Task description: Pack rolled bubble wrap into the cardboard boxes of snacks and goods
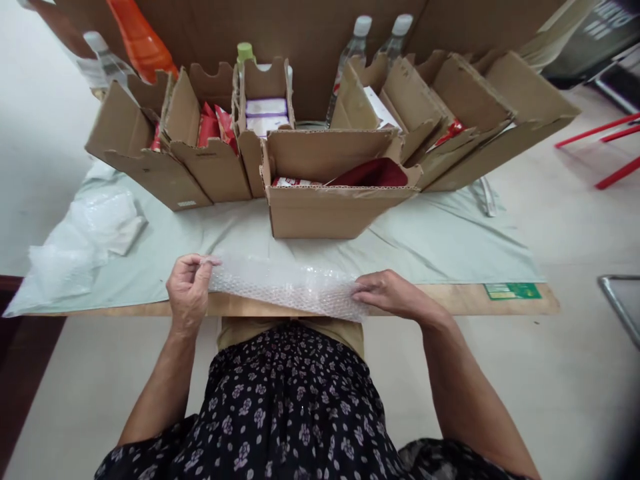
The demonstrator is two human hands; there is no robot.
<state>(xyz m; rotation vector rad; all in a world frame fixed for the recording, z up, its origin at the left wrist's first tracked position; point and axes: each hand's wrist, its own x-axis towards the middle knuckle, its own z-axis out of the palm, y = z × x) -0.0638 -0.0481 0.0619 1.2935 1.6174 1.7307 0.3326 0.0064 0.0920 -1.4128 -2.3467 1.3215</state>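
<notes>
A long strip of clear bubble wrap (285, 287) stretches between my two hands above the table's front edge. My left hand (189, 290) pinches its left end between thumb and fingers. At the opposite end, my right hand (387, 292) has its fingers closed on the wrap. Just beyond the strip stands a low cardboard box (320, 213), with a dark red item (373, 173) and a printed packet partly showing inside it. More bubble wrap (65, 267) lies in a loose pile at the table's left end.
Several cardboard bins line the back, holding red packets (209, 127) and white-purple packs (267, 117). Behind them stand clear bottles (353, 50) and an orange bottle (140, 40). A green card (513, 291) lies at the front right edge of the cloth-covered table (450, 243).
</notes>
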